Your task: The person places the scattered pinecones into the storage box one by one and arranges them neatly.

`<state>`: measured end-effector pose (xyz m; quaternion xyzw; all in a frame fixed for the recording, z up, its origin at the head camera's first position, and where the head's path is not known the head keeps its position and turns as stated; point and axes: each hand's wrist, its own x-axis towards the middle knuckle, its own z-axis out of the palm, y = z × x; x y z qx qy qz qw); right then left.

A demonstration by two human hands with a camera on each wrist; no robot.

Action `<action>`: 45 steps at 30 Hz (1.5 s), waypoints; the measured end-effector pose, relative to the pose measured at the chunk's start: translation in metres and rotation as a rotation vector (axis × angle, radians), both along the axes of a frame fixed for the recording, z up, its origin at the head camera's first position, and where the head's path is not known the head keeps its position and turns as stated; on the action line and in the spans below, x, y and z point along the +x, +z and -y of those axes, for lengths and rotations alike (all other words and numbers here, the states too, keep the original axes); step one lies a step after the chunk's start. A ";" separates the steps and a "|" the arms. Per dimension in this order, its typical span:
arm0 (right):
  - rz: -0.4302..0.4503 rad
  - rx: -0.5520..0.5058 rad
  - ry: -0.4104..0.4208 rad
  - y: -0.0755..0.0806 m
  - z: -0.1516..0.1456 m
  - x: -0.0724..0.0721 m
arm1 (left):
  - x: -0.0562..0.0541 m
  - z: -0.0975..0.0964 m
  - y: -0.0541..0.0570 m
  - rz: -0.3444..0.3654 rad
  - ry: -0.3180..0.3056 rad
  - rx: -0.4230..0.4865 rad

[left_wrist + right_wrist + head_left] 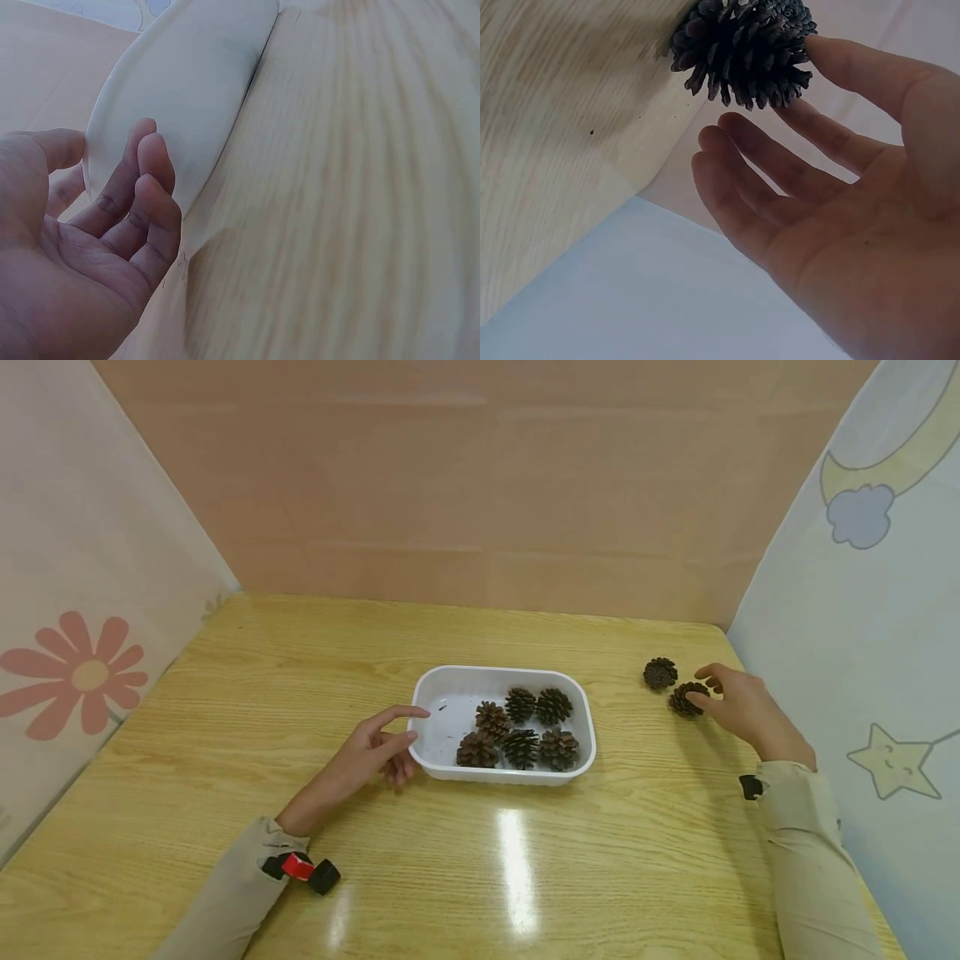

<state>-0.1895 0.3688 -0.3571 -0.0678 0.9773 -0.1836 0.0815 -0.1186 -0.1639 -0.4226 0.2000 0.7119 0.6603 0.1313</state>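
Observation:
A white rectangular tray stands mid-table with several brown pine cones inside, mostly toward its right. At the tray's left end, my left hand pinches the rim between thumb and index finger, the index reaching over the inner side. Its other fingers bend beside the outer wall in the left wrist view. Far to the right, my right hand is at a loose pine cone, thumb and index fingertips right at its near side, the other fingers loosely bent. That cone sits on the table.
Another loose pine cone lies just left of the one by my right hand. A wood-grain table carries everything. Printed cloth walls stand at both sides, a plain tan backdrop behind. Small dark bits lie in the tray.

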 end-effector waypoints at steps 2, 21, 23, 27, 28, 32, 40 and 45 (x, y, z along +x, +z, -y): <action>0.015 -0.005 0.000 -0.001 -0.001 -0.001 | 0.000 0.000 0.000 0.000 0.002 -0.001; 0.037 -0.040 0.002 -0.002 0.002 0.000 | 0.001 0.000 0.001 -0.005 -0.006 0.002; 0.040 -0.035 0.003 -0.001 0.003 0.000 | 0.001 0.000 0.001 -0.006 -0.008 0.002; 0.032 -0.034 0.011 0.001 0.006 0.001 | 0.001 0.000 0.002 -0.006 -0.008 0.000; 0.030 -0.035 0.013 0.001 0.007 0.002 | 0.001 0.000 0.002 -0.006 -0.008 -0.001; 0.004 -0.028 0.024 0.002 0.009 0.003 | 0.001 0.000 0.001 -0.007 -0.007 -0.004; -0.065 -0.013 0.040 0.008 0.013 0.004 | 0.001 0.001 0.001 -0.009 -0.015 0.001; -0.113 -0.017 0.061 0.016 0.024 0.008 | 0.001 0.001 0.002 -0.006 -0.016 0.005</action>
